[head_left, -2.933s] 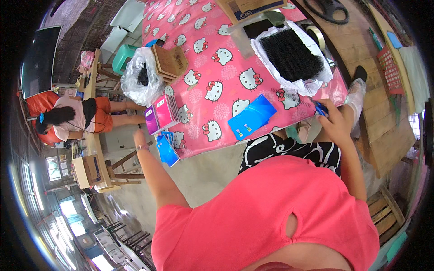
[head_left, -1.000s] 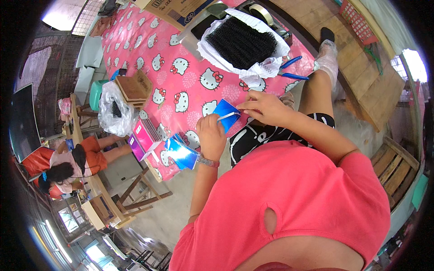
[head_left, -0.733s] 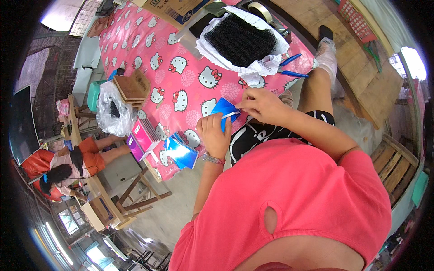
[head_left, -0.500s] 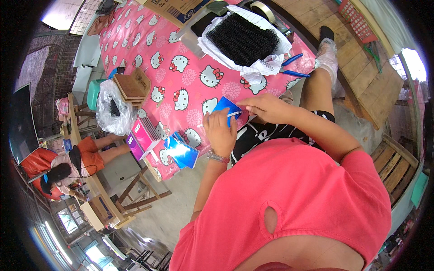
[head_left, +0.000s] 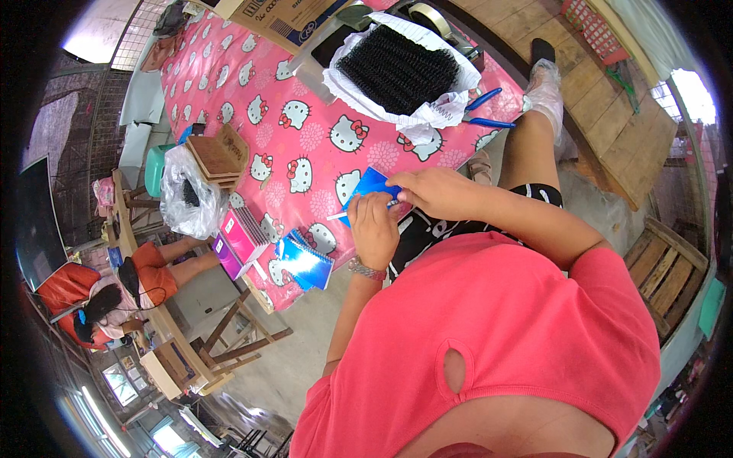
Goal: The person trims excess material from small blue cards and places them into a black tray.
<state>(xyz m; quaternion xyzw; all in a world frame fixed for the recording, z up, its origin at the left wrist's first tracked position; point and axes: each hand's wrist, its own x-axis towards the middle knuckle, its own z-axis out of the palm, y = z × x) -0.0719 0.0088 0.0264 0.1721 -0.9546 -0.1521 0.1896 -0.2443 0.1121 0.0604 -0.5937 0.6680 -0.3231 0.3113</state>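
Note:
At the near edge of the table my two hands meet over a small blue notebook (head_left: 369, 182). My left hand (head_left: 372, 227) is closed over its near side, with the narrow white end of something (head_left: 336, 216) sticking out to the left of the fingers. My right hand (head_left: 429, 192) pinches the right edge of the notebook, fingertips close to the left ones. What lies beneath the fingers is partly hidden. To the left, blue spiral notebooks (head_left: 307, 263) lie in a small overlapping pile beside a stack of pink and purple spiral notebooks (head_left: 243, 235).
A heap of black plastic binding coils (head_left: 398, 69) rests on white paper at the far side. Beside it lie blue-handled pliers (head_left: 489, 122). Brown boards (head_left: 217, 156) and a clear plastic bag (head_left: 187, 202) sit at the left. Another person (head_left: 114, 298) is further left.
My right hand has shifted left and closed on the notebook's edge; its pointing finger is now bent. My left hand stays over the notebook. The view has shifted slightly.

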